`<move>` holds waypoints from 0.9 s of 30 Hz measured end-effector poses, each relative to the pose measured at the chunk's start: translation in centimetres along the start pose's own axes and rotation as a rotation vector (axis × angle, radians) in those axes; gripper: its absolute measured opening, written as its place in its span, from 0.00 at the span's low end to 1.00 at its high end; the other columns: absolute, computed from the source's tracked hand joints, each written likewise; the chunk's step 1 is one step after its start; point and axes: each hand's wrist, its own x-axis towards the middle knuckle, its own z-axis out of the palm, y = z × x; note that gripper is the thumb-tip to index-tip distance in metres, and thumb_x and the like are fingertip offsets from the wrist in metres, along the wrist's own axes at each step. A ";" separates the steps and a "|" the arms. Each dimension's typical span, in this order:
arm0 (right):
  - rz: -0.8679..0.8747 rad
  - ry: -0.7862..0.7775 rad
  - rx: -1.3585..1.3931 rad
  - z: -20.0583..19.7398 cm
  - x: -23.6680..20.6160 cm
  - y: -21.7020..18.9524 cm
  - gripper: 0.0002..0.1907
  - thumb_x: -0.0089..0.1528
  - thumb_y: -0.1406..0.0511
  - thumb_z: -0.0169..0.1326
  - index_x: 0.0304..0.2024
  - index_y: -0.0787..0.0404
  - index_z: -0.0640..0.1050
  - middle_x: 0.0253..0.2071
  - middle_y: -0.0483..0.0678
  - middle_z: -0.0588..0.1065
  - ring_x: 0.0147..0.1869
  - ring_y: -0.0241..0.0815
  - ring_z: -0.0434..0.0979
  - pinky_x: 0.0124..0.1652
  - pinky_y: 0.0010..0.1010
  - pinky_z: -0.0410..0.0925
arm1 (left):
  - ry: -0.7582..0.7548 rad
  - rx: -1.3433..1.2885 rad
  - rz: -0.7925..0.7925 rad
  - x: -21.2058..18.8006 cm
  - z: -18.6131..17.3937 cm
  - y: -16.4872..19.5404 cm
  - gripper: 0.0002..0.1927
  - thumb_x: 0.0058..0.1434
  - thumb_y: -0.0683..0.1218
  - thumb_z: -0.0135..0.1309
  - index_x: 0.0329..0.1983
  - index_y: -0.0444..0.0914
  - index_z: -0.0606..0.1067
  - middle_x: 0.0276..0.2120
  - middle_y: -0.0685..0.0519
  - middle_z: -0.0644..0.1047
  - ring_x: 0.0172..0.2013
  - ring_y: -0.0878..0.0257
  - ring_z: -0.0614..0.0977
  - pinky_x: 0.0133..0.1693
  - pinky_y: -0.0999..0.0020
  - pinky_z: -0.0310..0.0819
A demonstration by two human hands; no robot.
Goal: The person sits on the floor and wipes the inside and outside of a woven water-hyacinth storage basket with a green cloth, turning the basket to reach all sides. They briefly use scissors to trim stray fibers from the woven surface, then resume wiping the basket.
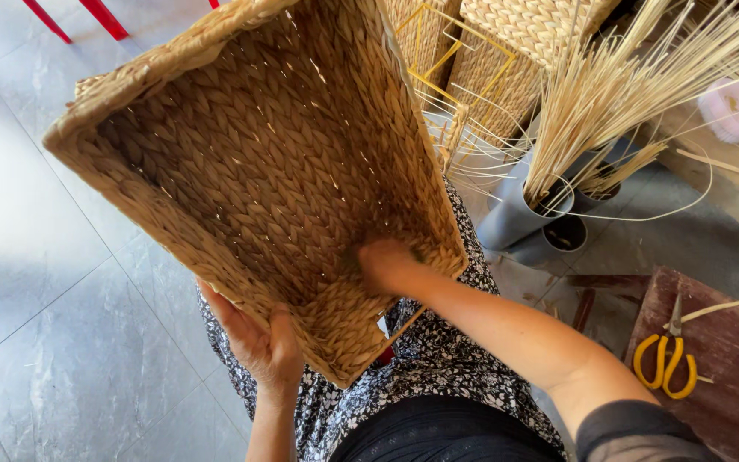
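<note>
Two hands hold one woven basket (258, 162), tilted over the lap. The left hand (258, 342) grips its lower rim, fingers closed on it; the right hand (387, 263) presses inside at the corner, its fingers hidden. Better to keep the rim steady. Reed bundles (609, 94), grey tubes (515, 218) and yellow scissors (665, 359) stand near on the right.

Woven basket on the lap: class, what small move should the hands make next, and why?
Probably slide the right hand along the woven basket's inner wall, feeling the weave. It already presses inside near the rim, while the left hand grips the lower edge, holding the basket tilted.
</note>
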 end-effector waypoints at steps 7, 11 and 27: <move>-0.325 -0.061 0.110 2.1 -2.4 -8.5 0.21 0.54 0.59 0.61 0.50 0.55 0.82 0.45 0.58 0.82 0.51 0.57 0.82 0.50 0.47 0.75 | 0.018 -0.014 -0.017 0.0 0.6 0.0 0.51 0.57 0.24 0.36 0.82 0.39 0.35 0.82 0.45 0.45 0.80 0.53 0.50 0.78 0.57 0.42; -0.451 0.117 0.215 2.6 -0.8 -5.4 0.34 0.48 0.51 0.67 0.56 0.52 0.77 0.52 0.58 0.75 0.55 0.62 0.75 0.49 0.52 0.70 | 0.019 -0.019 -0.041 0.1 -0.2 0.2 0.51 0.57 0.24 0.37 0.82 0.38 0.35 0.82 0.44 0.45 0.80 0.53 0.50 0.77 0.57 0.43; -0.174 0.072 0.217 -0.1 -2.2 -3.0 0.22 0.58 0.57 0.56 0.56 0.49 0.78 0.54 0.56 0.77 0.55 0.57 0.78 0.53 0.49 0.71 | 0.015 0.106 0.021 0.1 -0.4 -0.2 0.49 0.57 0.25 0.37 0.82 0.37 0.39 0.79 0.44 0.51 0.78 0.55 0.54 0.74 0.62 0.47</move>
